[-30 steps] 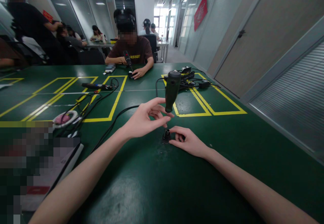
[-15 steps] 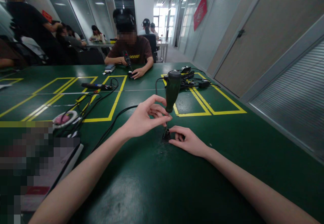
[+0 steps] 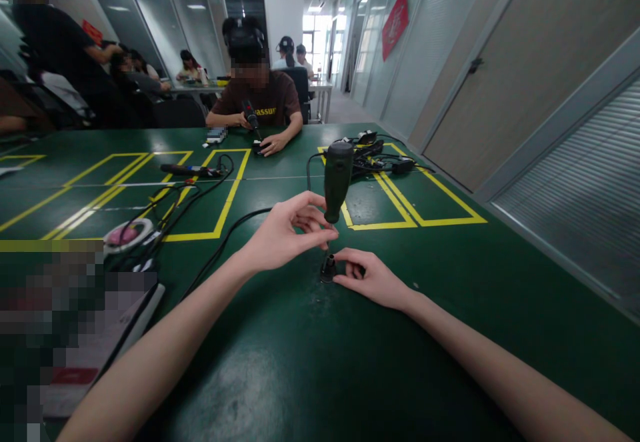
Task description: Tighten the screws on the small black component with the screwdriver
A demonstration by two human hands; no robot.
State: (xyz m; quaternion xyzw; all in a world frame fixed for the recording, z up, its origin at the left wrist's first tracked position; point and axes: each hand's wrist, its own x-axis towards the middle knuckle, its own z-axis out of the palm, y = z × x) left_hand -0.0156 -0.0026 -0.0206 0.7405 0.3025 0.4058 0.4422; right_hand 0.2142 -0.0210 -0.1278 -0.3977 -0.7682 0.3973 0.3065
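A screwdriver with a thick dark green handle stands nearly upright over the green table, leaning a little. My left hand is closed in a pinch at its thin shaft, just under the handle. The shaft runs down to a small black round part with a wide base and a short raised tube, resting on the tabletop. From the right, my right hand grips the edge of this part between thumb and fingertips. Where the screwdriver's tip meets the part is too small to make out.
Black cables and adapters lie beyond the screwdriver. To the left are a black handheld tool, more cable and a white tape roll. Across the table, a co-worker works with a dark tool.
The screwdriver's handle has tilted slightly to the left. Both my hands and the black round part stay practically in place.
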